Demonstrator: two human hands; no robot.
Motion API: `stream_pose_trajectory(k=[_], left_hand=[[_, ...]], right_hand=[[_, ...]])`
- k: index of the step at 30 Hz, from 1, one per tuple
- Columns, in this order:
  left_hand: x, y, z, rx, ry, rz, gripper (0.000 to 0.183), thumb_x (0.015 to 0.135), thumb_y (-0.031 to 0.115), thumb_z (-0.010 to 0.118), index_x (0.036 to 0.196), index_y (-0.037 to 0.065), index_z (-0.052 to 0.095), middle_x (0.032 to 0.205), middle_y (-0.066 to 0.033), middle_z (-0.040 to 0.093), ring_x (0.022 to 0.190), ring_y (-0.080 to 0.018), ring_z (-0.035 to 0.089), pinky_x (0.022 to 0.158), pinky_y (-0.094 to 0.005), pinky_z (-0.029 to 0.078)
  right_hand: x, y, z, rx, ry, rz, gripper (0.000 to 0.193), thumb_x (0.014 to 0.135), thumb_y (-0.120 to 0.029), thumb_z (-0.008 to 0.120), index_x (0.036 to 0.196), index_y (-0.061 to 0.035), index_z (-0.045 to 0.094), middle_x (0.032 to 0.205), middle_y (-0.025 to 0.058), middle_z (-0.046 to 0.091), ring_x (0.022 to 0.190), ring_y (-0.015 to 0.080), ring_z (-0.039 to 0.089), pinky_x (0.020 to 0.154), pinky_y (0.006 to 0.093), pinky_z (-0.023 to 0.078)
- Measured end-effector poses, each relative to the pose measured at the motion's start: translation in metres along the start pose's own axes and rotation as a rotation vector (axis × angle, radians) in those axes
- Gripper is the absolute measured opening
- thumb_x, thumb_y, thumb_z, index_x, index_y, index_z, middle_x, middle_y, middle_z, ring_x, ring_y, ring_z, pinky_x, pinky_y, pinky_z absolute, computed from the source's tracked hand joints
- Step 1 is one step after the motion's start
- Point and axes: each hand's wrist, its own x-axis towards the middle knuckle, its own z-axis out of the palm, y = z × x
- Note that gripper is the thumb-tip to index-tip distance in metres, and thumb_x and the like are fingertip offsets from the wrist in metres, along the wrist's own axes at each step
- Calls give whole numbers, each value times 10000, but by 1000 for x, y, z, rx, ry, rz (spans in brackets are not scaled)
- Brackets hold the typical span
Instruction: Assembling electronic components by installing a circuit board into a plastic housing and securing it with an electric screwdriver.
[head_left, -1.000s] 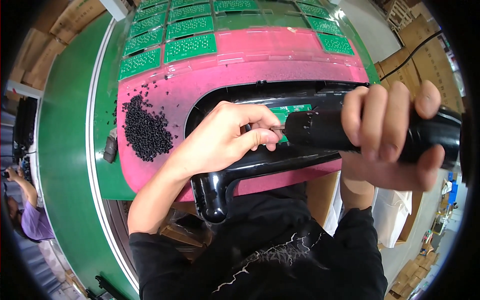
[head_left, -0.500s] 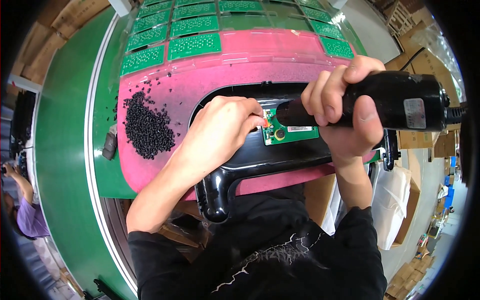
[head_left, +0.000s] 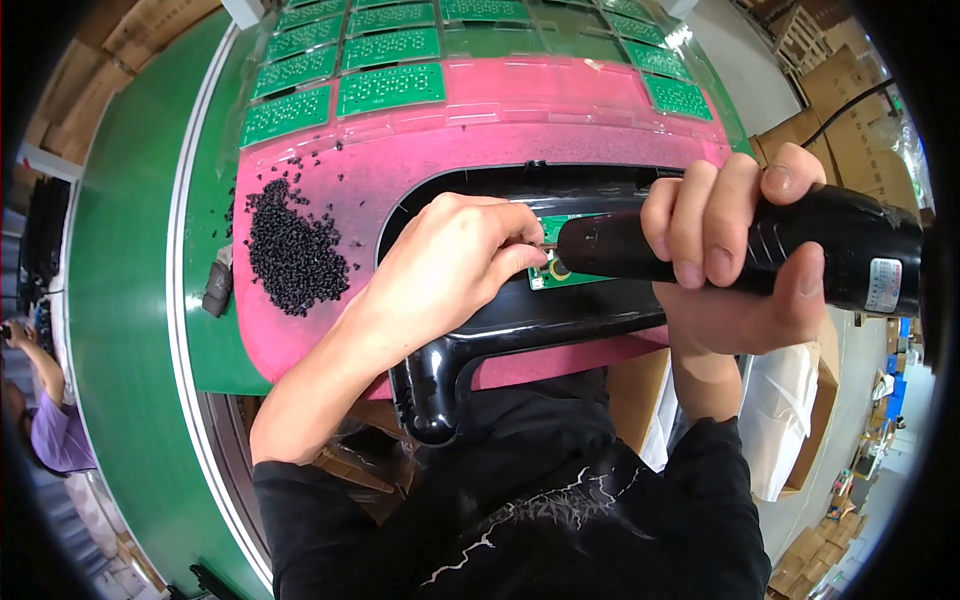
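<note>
My right hand point(head_left: 730, 240) is wrapped round a black electric screwdriver point(head_left: 620, 248), held nearly level with its bit toward the left. The thumb and fingertips of my left hand point(head_left: 450, 250) are pinched together at the tip of the bit. Whatever lies between them is hidden, possibly a small screw. Both hands are over a green circuit board point(head_left: 575, 283), partly covered by the screwdriver. That board sits inside a curved black plastic housing point(head_left: 500, 322) on a pink mat point(head_left: 340, 190).
A heap of small black screws point(head_left: 295, 250) lies on the mat's left side, beside a dark grey lump point(head_left: 218, 285). Clear trays with several green boards point(head_left: 390, 88) stand at the far side. A cardboard box with white lining point(head_left: 780, 420) is at the right. Another person point(head_left: 60, 430) is far left.
The screwdriver's body has swung right and slightly nearer with my right hand. My left fingertips have shifted slightly right to the bit's tip, and the orange-red bit of the board is now covered.
</note>
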Motion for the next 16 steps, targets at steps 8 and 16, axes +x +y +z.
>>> stream_pose_trajectory(k=[8,16], left_hand=[[2,-4,2,79,39,257,174,768,58,766,871,-40,667,787,-149,668,717,-323,645,652,-392,517],[1,-4,2,69,123,279,134,784,6,737,904,-1,678,790,-137,662,759,-286,666,670,-380,531]], right_hand=[[2,-10,-5,60,-133,-33,383,929,-403,579,1159,-112,484,691,-32,512,566,85,475,558,261,390],[3,-7,3,11,5,91,441,916,-425,602,1185,-99,477,706,-7,524,581,121,492,585,302,420]])
